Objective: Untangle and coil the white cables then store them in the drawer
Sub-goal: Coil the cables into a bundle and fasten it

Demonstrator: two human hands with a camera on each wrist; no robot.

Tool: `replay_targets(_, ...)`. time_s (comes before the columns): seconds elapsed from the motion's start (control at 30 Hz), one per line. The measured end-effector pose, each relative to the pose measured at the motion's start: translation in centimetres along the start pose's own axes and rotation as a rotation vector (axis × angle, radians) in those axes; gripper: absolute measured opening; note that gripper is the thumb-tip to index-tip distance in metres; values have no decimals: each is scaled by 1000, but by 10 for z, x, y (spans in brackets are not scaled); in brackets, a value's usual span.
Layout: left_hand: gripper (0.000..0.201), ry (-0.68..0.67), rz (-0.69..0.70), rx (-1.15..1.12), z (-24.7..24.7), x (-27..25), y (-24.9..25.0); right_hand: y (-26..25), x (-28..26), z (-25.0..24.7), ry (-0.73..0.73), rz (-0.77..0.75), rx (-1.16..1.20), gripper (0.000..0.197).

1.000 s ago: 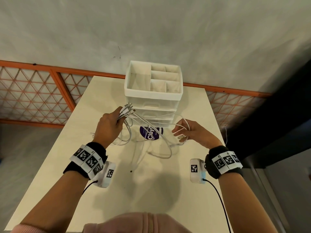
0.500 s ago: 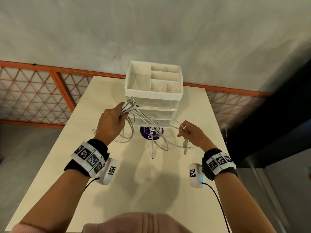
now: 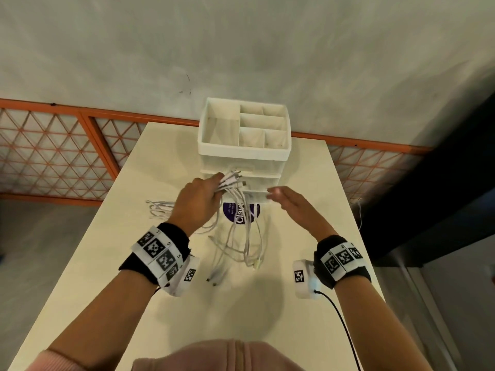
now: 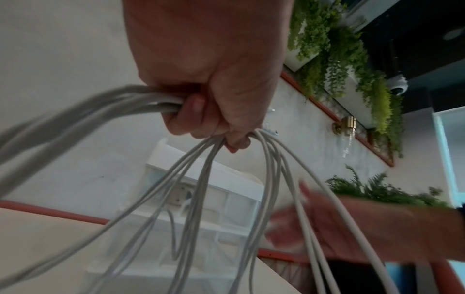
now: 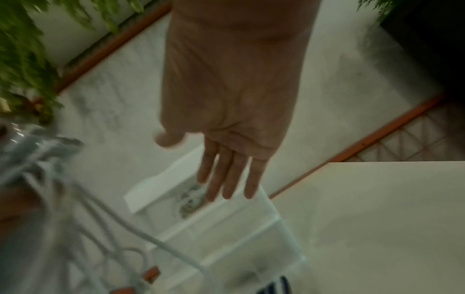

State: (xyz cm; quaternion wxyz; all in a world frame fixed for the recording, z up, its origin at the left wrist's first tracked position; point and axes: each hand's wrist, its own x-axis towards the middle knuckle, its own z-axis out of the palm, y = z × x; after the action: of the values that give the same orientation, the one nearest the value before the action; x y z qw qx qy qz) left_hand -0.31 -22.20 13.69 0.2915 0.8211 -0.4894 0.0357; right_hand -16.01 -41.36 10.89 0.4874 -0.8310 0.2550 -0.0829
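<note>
White cables (image 3: 242, 210) hang in a loose bunch from the left hand (image 3: 198, 202), whose fingers are curled tight round them just below the plugs; the plug ends fan out past the fingers toward the drawer unit (image 3: 243, 145), and the long tails drop below the fist onto the tabletop (image 3: 134, 263). A second small heap of cable (image 3: 160, 210) lies on the tabletop on the outer side of that hand. The right hand (image 3: 292, 207) is flat and empty, fingers straight and together, level with the left hand and just in front of the drawers, touching none of the strands as far as I can tell.

Several risks follow, in my judgement. The strands below the fist cross one another, so pulling one tail straight out could cinch a knot instead of freeing it. The lower plugs rest on or near the tabletop and may snag on a loop when lifted. The grip gathers many cables at once; loosening it to coil a single one could let the rest slide out and fall back into a tangle. The drawers look shut, and both hands may be needed to open one.
</note>
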Motion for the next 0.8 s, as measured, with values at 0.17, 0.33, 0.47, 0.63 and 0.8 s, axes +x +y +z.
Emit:
replay_targets(0.17,26,-84,-9,-117,13,3,20,-42,2,12,-313,-25,175,51)
replay_targets(0.33,36,-180,-101,-353,0,-1,15,-7,10,-7,-166,68,-198,15)
replay_targets(0.47,29,-151,-208,-580,-15,-2,13,12,6,-27,-99,348,-634,55)
replay_targets(0.63,38,-228,-208,-1021,-20,6,35,-58,-5,11,-351,29,-239,94)
replay_targets(0.8,37,-100,-291,-1268,-23,13,38,-90,-5,52,-511,-107,-18,11)
